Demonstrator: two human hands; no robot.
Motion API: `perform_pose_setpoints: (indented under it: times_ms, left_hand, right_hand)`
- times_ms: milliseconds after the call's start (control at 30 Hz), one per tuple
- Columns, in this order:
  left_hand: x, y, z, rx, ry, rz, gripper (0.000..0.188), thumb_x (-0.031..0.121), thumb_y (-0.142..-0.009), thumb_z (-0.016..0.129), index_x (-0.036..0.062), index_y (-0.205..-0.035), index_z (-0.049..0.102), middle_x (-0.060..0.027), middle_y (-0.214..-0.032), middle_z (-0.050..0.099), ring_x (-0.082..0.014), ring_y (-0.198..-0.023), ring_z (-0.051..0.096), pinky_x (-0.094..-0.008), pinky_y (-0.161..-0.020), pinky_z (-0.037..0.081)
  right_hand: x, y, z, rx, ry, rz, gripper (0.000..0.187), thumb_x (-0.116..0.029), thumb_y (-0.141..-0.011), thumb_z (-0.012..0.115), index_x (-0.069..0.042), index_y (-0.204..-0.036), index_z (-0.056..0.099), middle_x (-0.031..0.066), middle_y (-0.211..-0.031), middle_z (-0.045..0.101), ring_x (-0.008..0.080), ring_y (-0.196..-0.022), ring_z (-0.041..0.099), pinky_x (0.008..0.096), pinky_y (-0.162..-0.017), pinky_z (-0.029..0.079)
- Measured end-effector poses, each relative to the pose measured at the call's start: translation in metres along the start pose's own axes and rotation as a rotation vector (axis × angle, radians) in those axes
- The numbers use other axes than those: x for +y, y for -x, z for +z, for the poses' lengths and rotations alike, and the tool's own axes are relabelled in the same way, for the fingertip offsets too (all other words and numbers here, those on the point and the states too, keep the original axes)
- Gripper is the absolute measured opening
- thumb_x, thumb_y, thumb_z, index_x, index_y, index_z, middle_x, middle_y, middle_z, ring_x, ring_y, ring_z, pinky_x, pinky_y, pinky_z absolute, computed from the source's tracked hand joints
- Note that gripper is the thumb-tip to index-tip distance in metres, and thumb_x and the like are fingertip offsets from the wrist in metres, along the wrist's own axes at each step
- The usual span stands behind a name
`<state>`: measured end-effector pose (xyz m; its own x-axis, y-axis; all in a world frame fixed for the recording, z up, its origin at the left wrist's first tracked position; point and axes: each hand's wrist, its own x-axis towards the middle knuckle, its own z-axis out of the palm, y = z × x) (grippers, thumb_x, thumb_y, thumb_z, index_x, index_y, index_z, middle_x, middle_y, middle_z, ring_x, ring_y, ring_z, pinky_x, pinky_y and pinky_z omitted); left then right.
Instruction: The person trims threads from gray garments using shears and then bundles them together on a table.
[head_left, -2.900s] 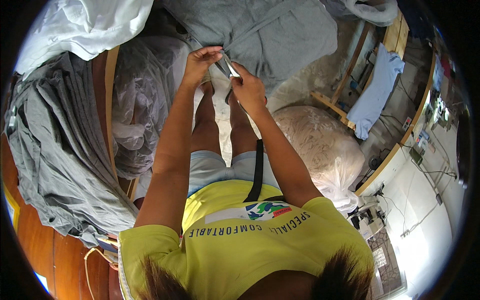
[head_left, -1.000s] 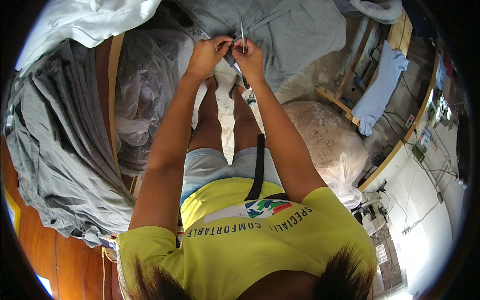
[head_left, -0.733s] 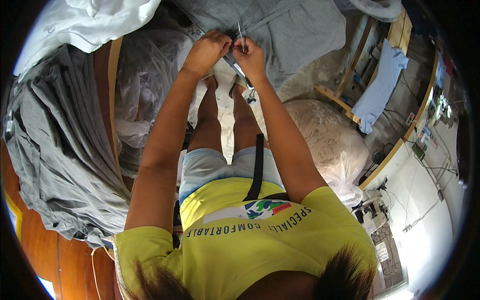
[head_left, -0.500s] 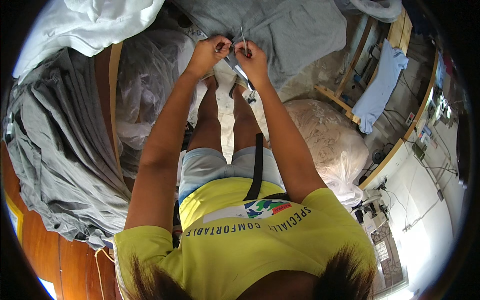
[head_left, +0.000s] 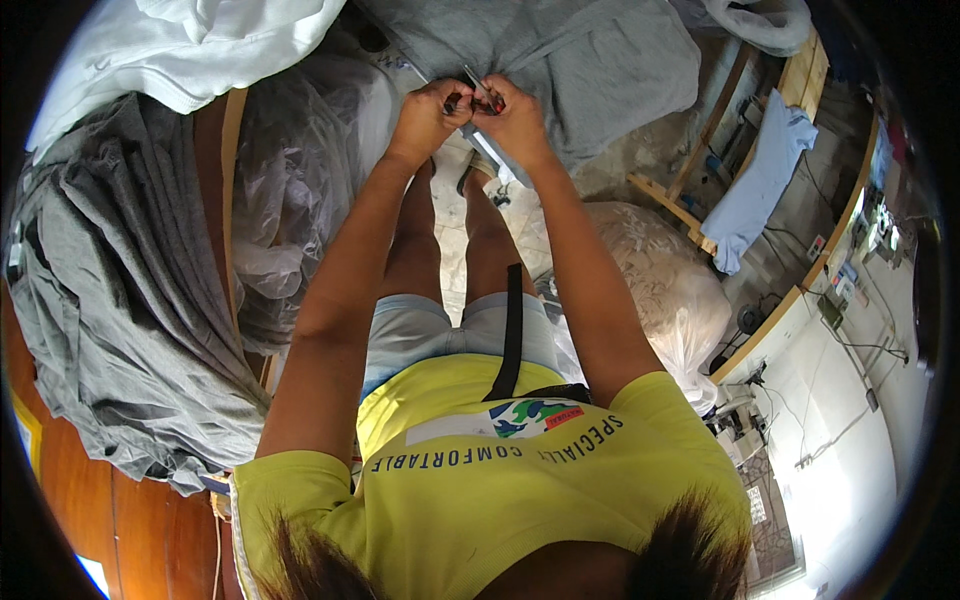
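Note:
Both of my hands are close together at the top centre, in front of a large grey cloth [head_left: 600,60]. My right hand [head_left: 518,118] is closed round a slim tool with a pointed metal blade [head_left: 477,80] and a bit of red by the fingers; its exact kind is hard to make out. The blade points up and away to the left. My left hand [head_left: 425,120] is pinched shut beside it, almost touching. Something small and dark shows at its fingertips, too small to name. A pale narrow strip [head_left: 490,150] hangs below my hands.
Grey fabric [head_left: 120,290] is heaped at the left, below white cloth [head_left: 200,50]. Clear plastic wrapping [head_left: 290,180] lies beside a wooden edge [head_left: 232,180]. To the right are a filled plastic bag [head_left: 650,270], a light blue cloth [head_left: 760,185] over a wooden frame, and a white table [head_left: 830,400] with cables.
My hands have drawn closer together. The blade in my right hand has tipped from nearly upright toward the left.

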<state>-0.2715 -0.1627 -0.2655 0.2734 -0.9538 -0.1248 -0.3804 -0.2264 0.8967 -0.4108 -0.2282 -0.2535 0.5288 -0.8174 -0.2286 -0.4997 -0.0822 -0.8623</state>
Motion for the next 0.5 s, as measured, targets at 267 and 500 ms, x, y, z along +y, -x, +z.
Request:
perform_pose_setpoints:
  times_ms: [267,500]
  left_hand:
    - [-0.026,-0.002,-0.001,-0.130,0.560,-0.227,0.013,0.008,-0.085,0.061,-0.0009,-0.093,0.063,-0.0020,-0.089,0.066,-0.0088,-0.084,0.059,-0.0233,-0.075,0.047]
    - [-0.005,-0.016,-0.017,-0.300,0.295,-0.197,0.014,0.007,-0.084,0.061,0.0015,-0.097,0.061,-0.0053,-0.093,0.066,-0.0091,-0.085,0.060,-0.0238,-0.075,0.047]
  right_hand:
    - [0.000,-0.001,0.002,-0.038,-0.092,0.037,0.016,-0.006,-0.070,0.067,-0.002,-0.079,0.054,0.0054,-0.068,0.059,0.0094,-0.058,0.051,0.0252,-0.056,0.043]
    - [-0.002,0.001,-0.002,-0.022,-0.233,0.036,0.019,-0.011,-0.076,0.067,-0.003,-0.089,0.056,0.0046,-0.074,0.059,0.0091,-0.063,0.051,0.0230,-0.059,0.042]
